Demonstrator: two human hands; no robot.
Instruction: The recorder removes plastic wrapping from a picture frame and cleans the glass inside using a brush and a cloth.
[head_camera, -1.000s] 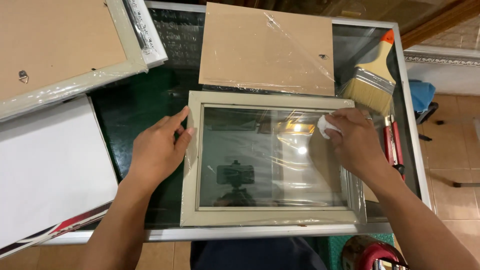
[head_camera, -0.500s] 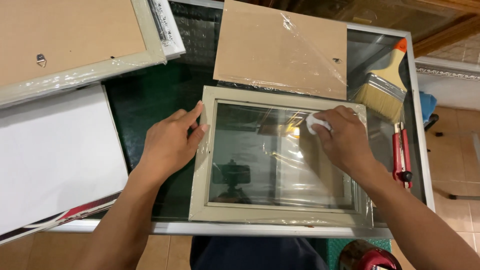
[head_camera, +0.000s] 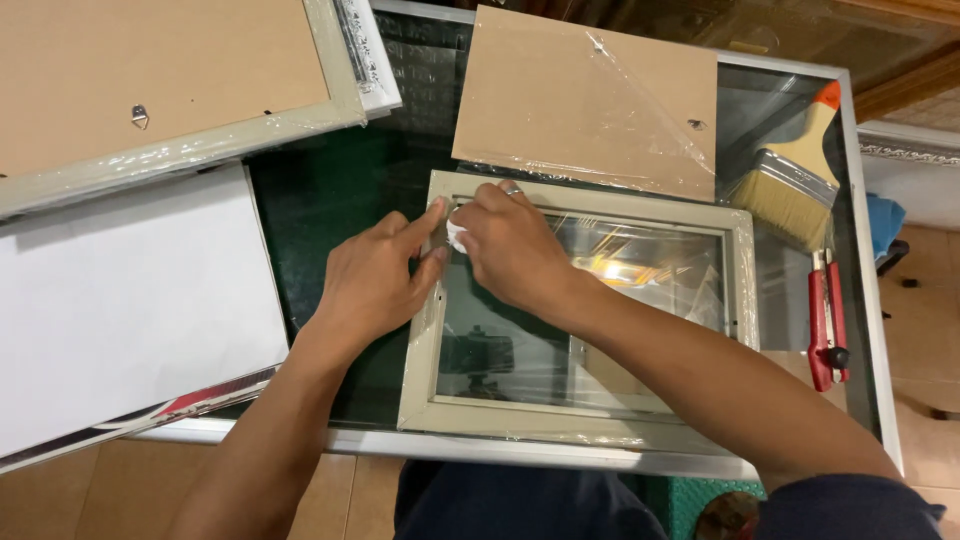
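A beige picture frame (head_camera: 585, 420) with a glass pane lies flat on a dark glass-topped table (head_camera: 320, 195), partly wrapped in clear plastic. My left hand (head_camera: 375, 280) presses on the frame's left rail near its top corner. My right hand (head_camera: 510, 245) is closed on a small white wad of cloth (head_camera: 456, 236) and holds it against the glass at the pane's upper left corner, right beside my left thumb.
A brown backing board (head_camera: 590, 95) under clear film lies behind the frame. A wide paintbrush (head_camera: 790, 190) and a red utility knife (head_camera: 826, 320) lie at the right. A larger frame back (head_camera: 160, 90) and a white sheet (head_camera: 120, 300) lie at the left.
My right hand has swept the white wad across the glass from the pane's upper right to its upper left corner. My left hand stayed on the frame's left rail.
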